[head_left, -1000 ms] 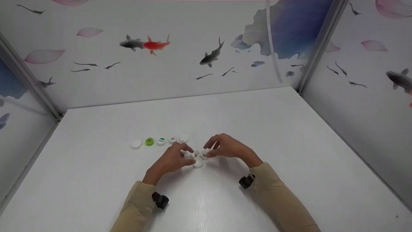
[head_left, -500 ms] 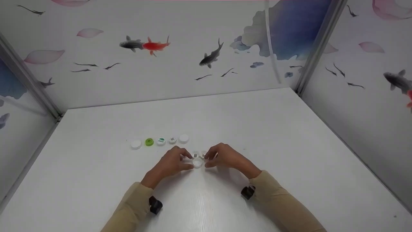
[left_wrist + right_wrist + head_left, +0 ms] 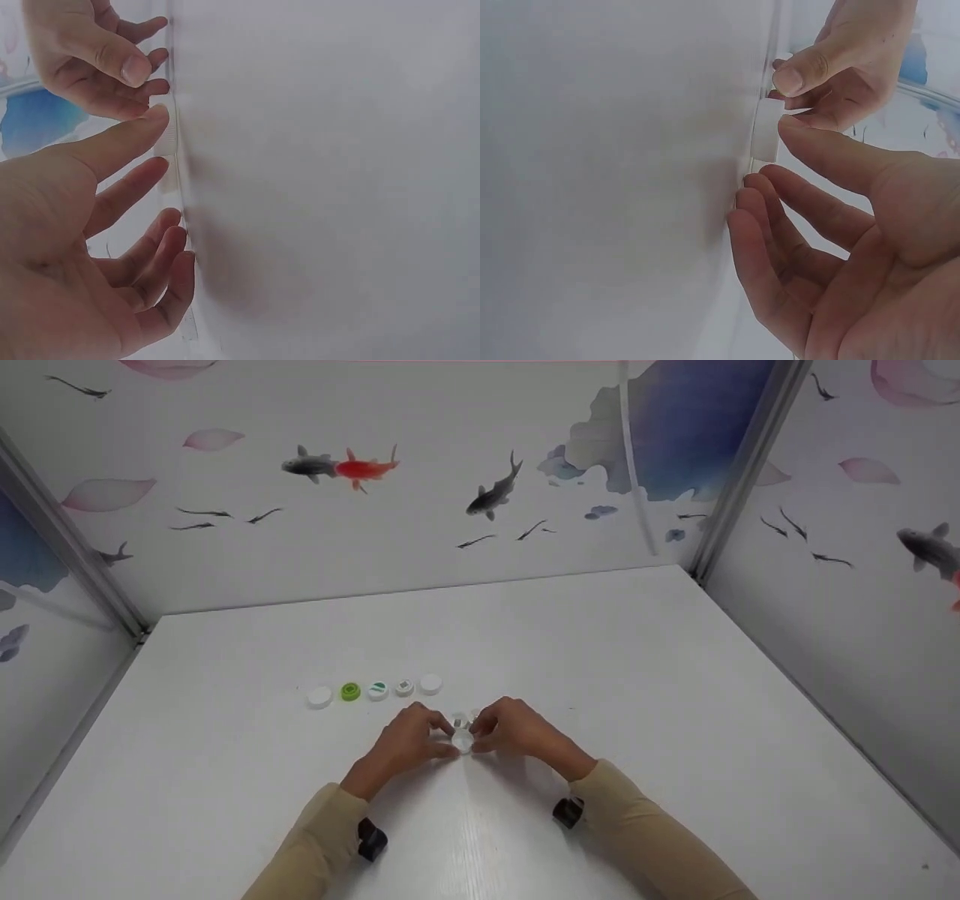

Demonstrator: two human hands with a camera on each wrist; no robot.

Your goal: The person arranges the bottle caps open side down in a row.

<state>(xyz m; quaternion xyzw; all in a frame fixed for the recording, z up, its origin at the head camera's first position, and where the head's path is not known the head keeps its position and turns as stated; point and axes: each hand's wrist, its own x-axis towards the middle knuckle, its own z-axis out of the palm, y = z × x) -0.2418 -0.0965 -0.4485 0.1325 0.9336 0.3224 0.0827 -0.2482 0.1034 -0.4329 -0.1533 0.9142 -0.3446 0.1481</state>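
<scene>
A round white bottle cap (image 3: 463, 742) lies flat in front of two smaller white caps, the left one (image 3: 458, 721) bearing a dark square mark. The other small cap (image 3: 475, 715) is mostly hidden by fingers. My left hand (image 3: 410, 739) touches the cluster's left side with thumb and index finger spread. From the right, my right hand (image 3: 517, 729) touches it likewise, its thumb at the front cap. In the right wrist view the white cap's side (image 3: 767, 129) shows between the two hands. The remaining fingers curve loosely on both hands.
Behind and left stands a row of caps: a white one (image 3: 319, 697), a green one (image 3: 350, 691), a white one with a green mark (image 3: 378, 691), one with a grey mark (image 3: 405, 687) and a plain white one (image 3: 430, 684). Printed panels (image 3: 420, 540) border the white table (image 3: 600, 660).
My right hand has come down and inward, its thumb shifting from the rear right cap to the front cap. My left hand has moved slightly nearer the front cap.
</scene>
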